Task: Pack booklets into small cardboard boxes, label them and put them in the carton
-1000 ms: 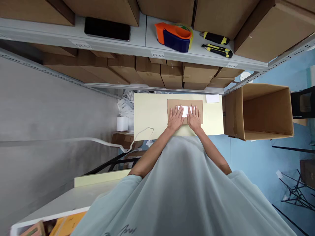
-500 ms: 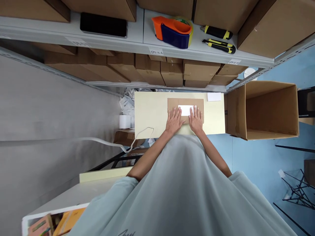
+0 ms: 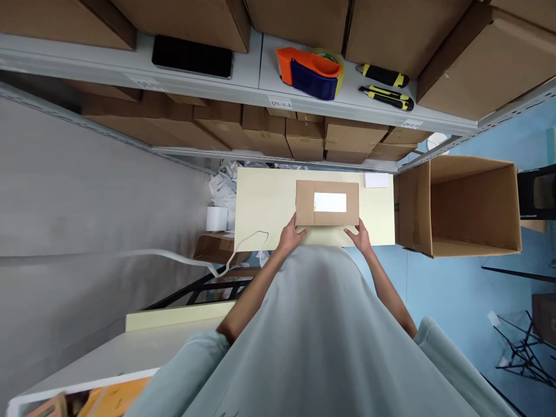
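A flat brown cardboard box [image 3: 305, 202] lies on the pale yellow table [image 3: 264, 202], with a white label [image 3: 330, 202] on its top face. My left hand [image 3: 290, 236] is at the box's near left corner, its fingers along the side and its thumb spread away. At the near right corner, my right hand [image 3: 360, 237] has the same shape, thumb apart and pointing inward. Both sets of fingertips are close to or touching the box's sides; the far fingers are partly hidden.
Above the table, a grey shelf [image 3: 247, 78] carries cartons, a phone [image 3: 192, 56], an orange and blue tape dispenser [image 3: 310, 74] and utility knives [image 3: 386, 97]. A large open carton [image 3: 473, 208] stands right of the table. Small white paper [image 3: 376, 180] lies at the table's far right corner.
Both hands have left the label on the box's top and moved outward and nearer to me, to the box's two sides. The whole label now shows.
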Tool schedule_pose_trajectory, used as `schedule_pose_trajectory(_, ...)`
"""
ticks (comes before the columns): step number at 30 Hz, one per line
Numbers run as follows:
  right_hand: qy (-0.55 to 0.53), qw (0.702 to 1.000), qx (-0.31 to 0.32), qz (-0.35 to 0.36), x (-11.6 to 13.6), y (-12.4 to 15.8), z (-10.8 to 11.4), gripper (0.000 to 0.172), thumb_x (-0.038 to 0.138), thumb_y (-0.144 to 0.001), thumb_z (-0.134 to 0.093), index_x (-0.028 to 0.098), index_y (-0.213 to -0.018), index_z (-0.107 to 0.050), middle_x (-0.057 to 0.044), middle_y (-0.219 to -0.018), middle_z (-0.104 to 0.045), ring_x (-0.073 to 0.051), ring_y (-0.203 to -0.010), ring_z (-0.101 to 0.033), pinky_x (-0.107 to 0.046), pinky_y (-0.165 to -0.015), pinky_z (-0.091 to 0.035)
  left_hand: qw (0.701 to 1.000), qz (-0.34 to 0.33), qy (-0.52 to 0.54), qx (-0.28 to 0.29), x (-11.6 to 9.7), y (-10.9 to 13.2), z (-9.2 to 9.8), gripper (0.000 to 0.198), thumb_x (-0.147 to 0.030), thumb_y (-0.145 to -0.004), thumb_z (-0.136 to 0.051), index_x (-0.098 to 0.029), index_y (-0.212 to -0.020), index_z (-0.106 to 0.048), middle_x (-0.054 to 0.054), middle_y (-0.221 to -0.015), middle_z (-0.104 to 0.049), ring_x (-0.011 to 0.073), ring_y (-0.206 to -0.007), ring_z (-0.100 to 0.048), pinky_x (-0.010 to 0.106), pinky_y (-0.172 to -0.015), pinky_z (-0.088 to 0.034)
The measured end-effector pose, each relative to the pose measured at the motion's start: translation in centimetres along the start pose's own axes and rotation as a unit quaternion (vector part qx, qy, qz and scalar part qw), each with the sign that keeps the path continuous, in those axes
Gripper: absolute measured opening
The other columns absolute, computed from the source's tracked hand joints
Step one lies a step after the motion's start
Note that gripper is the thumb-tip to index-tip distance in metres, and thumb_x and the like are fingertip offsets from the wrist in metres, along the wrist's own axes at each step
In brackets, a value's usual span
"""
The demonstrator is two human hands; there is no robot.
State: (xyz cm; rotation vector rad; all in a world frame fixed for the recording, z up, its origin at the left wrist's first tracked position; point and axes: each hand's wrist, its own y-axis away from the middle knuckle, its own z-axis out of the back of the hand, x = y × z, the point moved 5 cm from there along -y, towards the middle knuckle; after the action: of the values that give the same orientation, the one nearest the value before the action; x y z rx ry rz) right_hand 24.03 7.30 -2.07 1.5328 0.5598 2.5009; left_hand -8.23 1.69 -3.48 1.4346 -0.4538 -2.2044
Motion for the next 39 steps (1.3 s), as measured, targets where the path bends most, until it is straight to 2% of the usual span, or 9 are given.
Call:
schedule_pose_trajectory(4,0.024,0.995,-0.086,0.048,4.6,0.1,0.8,0.067,0.063,-0.096,-0.065,0.019,-0.147,-0.062,-0.017,-0.134,-0.076,-0.032,-0.127,-0.071,-0.049,-0.11,-0.057,0.997,-0.034,0.028,-0.071,-3.2,0.2,2.9,0.066,-0.03,-0.093,-0.077,-0.025,-0.157,-0.062,0.008,-0.144,-0.076,0.029,-0.126,-0.076,0.041,-0.111,-0.06)
schedule_pose_trajectory(8,0.049,0.983,-0.134,0.114,10.5,-0.4,2.0,0.054,0.062,-0.103,-0.059,0.02,-0.136,-0.07,-0.013,-0.12,-0.071,-0.025,-0.108,-0.069,-0.039,-0.093,-0.061,0.985,-0.07,0.052,-0.151,-6.8,0.6,7.2,0.049,-0.043,-0.1,-0.072,-0.021,-0.144,-0.074,0.007,-0.14,-0.078,0.0284,-0.124,-0.077,0.039,-0.109,-0.06)
schedule_pose_trajectory(11,0.111,0.978,-0.13,0.116,12.6,-1.5,1.7,0.048,0.061,-0.105,-0.055,0.019,-0.113,-0.076,-0.006,-0.098,-0.064,-0.022,-0.088,-0.064,-0.034,-0.082,-0.057,0.982,-0.05,0.026,-0.181,-8.2,0.0,8.9,0.044,-0.048,-0.1,-0.072,-0.021,-0.133,-0.08,0.006,-0.132,-0.081,0.0286,-0.121,-0.078,0.036,-0.107,-0.06)
schedule_pose_trajectory(15,0.184,0.972,-0.114,0.09,11.8,-2.9,0.0,0.044,0.058,-0.105,-0.053,0.02,-0.096,-0.074,-0.003,-0.087,-0.058,-0.02,-0.078,-0.057,-0.034,-0.082,-0.052,0.985,-0.002,-0.032,-0.167,-7.5,-1.2,8.8,0.034,-0.045,-0.099,-0.074,-0.023,-0.122,-0.085,0.006,-0.12,-0.085,0.0292,-0.12,-0.079,0.035,-0.105,-0.059)
schedule_pose_trajectory(20,0.188,0.976,-0.1,0.047,8.8,-3.4,-1.0,0.051,0.064,-0.105,-0.049,0.02,-0.104,-0.076,-0.008,-0.095,-0.066,-0.023,-0.082,-0.062,-0.036,-0.086,-0.054,0.989,0.005,-0.026,-0.143,-4.9,-1.9,7.3,0.034,-0.048,-0.099,-0.074,-0.022,-0.118,-0.084,0.009,-0.118,-0.085,0.0298,-0.113,-0.081,0.039,-0.104,-0.06)
schedule_pose_trajectory(25,0.102,0.99,-0.081,0.047,7.8,-3.9,-0.2,0.073,0.075,-0.102,-0.04,0.014,-0.125,-0.075,-0.02,-0.123,-0.076,-0.029,-0.108,-0.07,-0.04,-0.096,-0.057,0.986,-0.025,-0.005,-0.163,-3.5,-2.6,6.9,0.057,-0.05,-0.098,-0.072,-0.017,-0.143,-0.07,0.017,-0.144,-0.073,0.0297,-0.119,-0.076,0.04,-0.101,-0.063)
schedule_pose_trajectory(29,0.068,0.995,-0.057,0.046,8.7,-3.7,0.1,0.08,0.078,-0.097,-0.046,0.011,-0.128,-0.075,-0.021,-0.125,-0.079,-0.03,-0.105,-0.073,-0.04,-0.093,-0.058,0.986,-0.061,0.029,-0.152,-4.1,-3.0,7.0,0.06,-0.045,-0.099,-0.069,-0.013,-0.149,-0.063,0.019,-0.144,-0.072,0.0278,-0.118,-0.075,0.04,-0.099,-0.064)
schedule_pose_trajectory(34,0.047,0.992,-0.04,0.108,11.3,-3.3,-0.1,0.067,0.071,-0.1,-0.049,0.013,-0.117,-0.078,-0.016,-0.115,-0.083,-0.028,-0.1,-0.073,-0.035,-0.086,-0.058,0.979,-0.081,0.072,-0.171,-5.8,-2.2,9.1,0.062,-0.045,-0.1,-0.068,-0.018,-0.155,-0.056,0.014,-0.141,-0.076,0.0223,-0.104,-0.078,0.037,-0.094,-0.066)
schedule_pose_trajectory(39,0.061,0.995,-0.019,0.074,11.1,-3.9,-3.0,0.055,0.065,-0.084,-0.059,0.017,-0.105,-0.076,-0.013,-0.097,-0.082,-0.029,-0.089,-0.075,-0.04,-0.081,-0.061,0.975,-0.061,0.033,-0.211,-4.9,-1.8,12.2,0.058,-0.056,-0.101,-0.06,-0.019,-0.145,-0.065,0.015,-0.138,-0.075,0.0268,-0.107,-0.079,0.043,-0.104,-0.062)
